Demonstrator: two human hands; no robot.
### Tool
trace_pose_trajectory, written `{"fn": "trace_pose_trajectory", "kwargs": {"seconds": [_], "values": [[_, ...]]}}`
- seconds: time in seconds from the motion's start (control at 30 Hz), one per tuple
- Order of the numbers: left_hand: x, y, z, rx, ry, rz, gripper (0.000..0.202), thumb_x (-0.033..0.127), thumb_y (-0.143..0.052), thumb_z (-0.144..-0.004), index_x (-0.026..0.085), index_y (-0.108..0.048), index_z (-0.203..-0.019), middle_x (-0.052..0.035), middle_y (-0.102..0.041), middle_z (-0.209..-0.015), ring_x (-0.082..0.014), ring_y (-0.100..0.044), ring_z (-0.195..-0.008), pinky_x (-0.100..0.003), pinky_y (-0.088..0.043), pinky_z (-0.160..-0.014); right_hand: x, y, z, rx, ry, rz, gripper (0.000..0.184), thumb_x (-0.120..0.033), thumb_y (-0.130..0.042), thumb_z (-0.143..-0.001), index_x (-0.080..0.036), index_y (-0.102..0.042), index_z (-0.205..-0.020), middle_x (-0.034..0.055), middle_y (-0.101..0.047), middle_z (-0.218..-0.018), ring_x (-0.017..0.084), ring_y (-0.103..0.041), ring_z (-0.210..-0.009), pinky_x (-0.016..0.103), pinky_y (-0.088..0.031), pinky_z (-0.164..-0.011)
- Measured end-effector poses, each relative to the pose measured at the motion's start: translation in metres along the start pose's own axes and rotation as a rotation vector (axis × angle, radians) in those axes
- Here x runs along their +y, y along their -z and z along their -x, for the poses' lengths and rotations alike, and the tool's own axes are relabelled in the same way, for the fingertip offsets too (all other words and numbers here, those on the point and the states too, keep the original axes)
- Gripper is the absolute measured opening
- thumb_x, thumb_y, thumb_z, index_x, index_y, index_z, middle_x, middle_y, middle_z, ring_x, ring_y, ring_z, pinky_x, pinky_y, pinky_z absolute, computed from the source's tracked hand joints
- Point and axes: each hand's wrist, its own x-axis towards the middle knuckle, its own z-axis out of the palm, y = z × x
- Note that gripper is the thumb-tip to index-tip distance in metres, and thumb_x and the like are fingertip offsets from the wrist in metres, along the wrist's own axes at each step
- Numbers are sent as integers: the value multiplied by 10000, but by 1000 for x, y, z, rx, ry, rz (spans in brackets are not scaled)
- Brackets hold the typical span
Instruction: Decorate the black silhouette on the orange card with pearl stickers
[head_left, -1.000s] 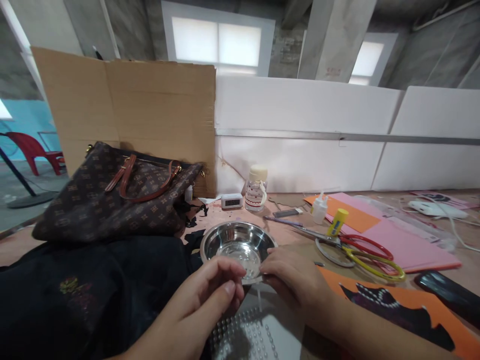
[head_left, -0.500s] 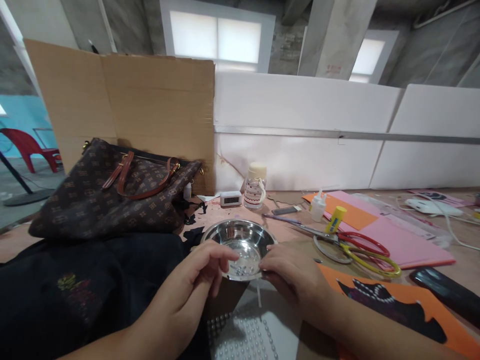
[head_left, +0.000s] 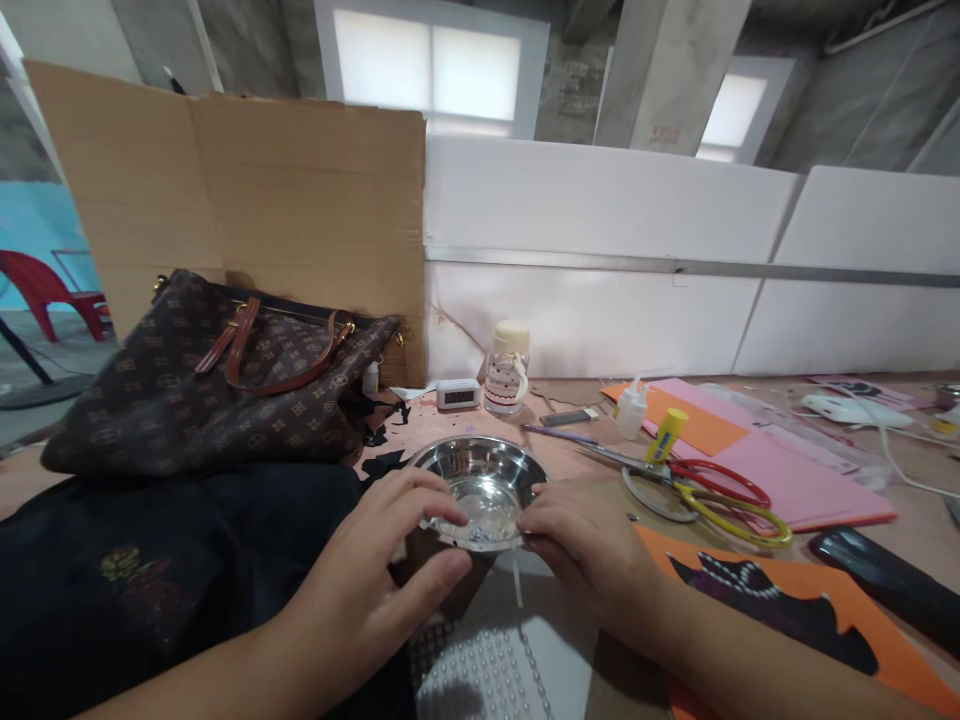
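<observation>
Cluttered table [head_left: 466, 422]; left hand [head_left: 364, 570] spread over bowl [head_left: 484, 457]; right hand [head_left: 592, 550] curled alongside

The left hand [head_left: 379, 555] and right hand [head_left: 589, 540] are bare, their slender fingers [head_left: 431, 505] ending in rounded tips, the left thumb [head_left: 435, 585] broader than the fingers beside it; the left forearm [head_left: 251, 665] and right forearm [head_left: 735, 650] are bare too

Bag [head_left: 277, 420], 9 o'clock: repeating LV-style monogram. Pillar [head_left: 675, 75], 1 o'clock: red characters [head_left: 664, 134], illegible. Yellow glue stick [head_left: 667, 437], 4 o'clock: dark lettering, illegible. White digital display [head_left: 457, 396], 7 o'clock near centre: digits too small to read.
</observation>
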Motion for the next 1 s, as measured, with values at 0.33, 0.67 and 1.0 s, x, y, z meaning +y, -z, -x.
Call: {"fn": "trace_pose_trajectory", "kwargs": {"seconds": [0.33, 0.67, 1.0], "values": [[-14, -6, 2, -32, -157, -109, 249, 64, -608, -900, 268, -706, -1004, 12, -737, -907, -161, -661, -860, -271, -481, -804, -13, 6, -5, 23, 128, 83, 116, -187, -565, -1011, -173, -595, -1122, 81, -714, -1019, 196, -663, -979, 412, -560, -980], [2, -6, 1, -29, -136, -31, 200, 115, -660, -890, 287, -701, -982, 58, -750, -885, -134, -674, -814, -250, -468, -771, -20, 12, -3, 29, 239, 150, 151, -73, -563, -961, -166, -624, -1062, 56, -662, -993, 201, -595, -981, 448, -468, -1077], [-2, -8, 5, -58, -145, -48, 183, 120, -630, -913, 274, -689, -992, 30, -743, -911, -157, -660, -848, -281, -453, -797, -24, 18, -11, 19, 276, 166, 190, -126, -465, -1024, -168, -650, -1004, 53, -721, -864, 180, -657, -870, 408, -494, -1030]]}}
